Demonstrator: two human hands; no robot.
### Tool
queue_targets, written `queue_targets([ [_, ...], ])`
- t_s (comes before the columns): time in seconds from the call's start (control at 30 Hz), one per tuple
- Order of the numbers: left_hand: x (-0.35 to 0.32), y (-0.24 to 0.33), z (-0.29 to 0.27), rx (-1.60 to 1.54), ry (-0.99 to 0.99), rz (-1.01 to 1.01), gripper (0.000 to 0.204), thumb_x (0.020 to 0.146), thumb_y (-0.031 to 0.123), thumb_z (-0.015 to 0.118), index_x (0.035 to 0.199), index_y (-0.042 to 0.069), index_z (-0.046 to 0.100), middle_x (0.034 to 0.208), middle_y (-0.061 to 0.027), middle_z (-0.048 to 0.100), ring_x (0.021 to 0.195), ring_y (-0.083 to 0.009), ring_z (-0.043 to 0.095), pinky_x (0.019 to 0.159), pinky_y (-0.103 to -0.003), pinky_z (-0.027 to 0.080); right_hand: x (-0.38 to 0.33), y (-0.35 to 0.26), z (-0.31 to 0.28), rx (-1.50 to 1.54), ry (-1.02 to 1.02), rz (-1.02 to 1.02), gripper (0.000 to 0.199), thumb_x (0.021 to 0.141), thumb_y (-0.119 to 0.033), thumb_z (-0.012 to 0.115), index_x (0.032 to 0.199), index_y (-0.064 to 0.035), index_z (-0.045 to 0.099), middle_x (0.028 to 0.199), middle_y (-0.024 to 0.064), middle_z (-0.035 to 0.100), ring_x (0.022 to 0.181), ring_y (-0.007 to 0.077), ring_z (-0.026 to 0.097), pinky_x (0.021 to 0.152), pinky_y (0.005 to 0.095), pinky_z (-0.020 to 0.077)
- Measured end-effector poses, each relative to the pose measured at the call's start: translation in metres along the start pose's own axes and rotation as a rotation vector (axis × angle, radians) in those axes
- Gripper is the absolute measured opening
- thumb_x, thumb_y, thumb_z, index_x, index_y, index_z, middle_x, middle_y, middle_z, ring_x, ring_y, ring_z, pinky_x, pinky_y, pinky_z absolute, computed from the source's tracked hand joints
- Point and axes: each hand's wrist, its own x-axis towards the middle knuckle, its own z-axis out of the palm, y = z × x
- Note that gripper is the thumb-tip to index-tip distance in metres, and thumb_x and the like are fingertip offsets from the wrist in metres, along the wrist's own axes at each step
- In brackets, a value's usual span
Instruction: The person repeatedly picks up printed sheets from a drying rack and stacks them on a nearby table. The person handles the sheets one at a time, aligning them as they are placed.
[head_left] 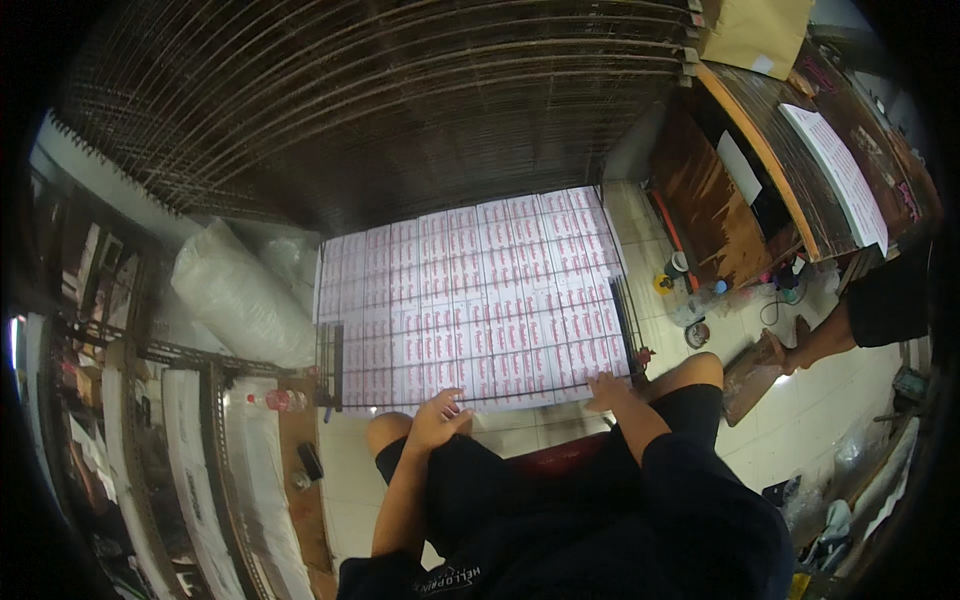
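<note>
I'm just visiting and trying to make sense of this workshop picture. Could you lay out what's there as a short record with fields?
Sheet: large white printed sheet of many small pink-and-white labels, lying flat on a dark wire rack
Left hand: resting on the sheet's near edge
Right hand: on the near edge, close to the right corner
Grip: cannot tell for either hand
Posture: seated, knees below the rack
Left side: white plastic-wrapped roll
Right side: wooden table; another person's leg

One big printed sheet [475,300], two hands on it, one plastic bottle [280,400], one white roll [240,295].
</note>
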Motion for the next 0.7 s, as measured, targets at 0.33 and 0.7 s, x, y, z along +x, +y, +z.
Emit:
queue_targets([
  [0.33,0.013,-0.012,0.008,0.005,-0.014,0.032,0.047,0.073,0.026,0.072,0.110,0.002,0.057,0.077,-0.0123,0.063,0.069,-0.0164,0.061,0.061,-0.030,0.048,0.038,0.094,0.000,1.220,0.680,-0.075,0.060,0.083,-0.040,0.058,0.131,-0.0069,0.042,0.123,0.0155,0.052,0.113,0.0290,0.048,0.096,0.0347,0.0377],
  [0.7,0.014,-0.008,0.011,-0.116,0.034,0.001,0.047,0.074,0.015,0.072,0.114,-0.003,0.055,0.072,-0.0067,0.061,0.066,-0.0124,0.057,0.060,-0.025,0.046,-0.290,0.334,-0.199,2.222,2.093,-0.389,0.101,0.078,-0.067,0.047,0.140,-0.0006,0.003,0.135,0.0270,0.029,0.121,0.0391,0.038,0.099,0.0468,0.0371],
])
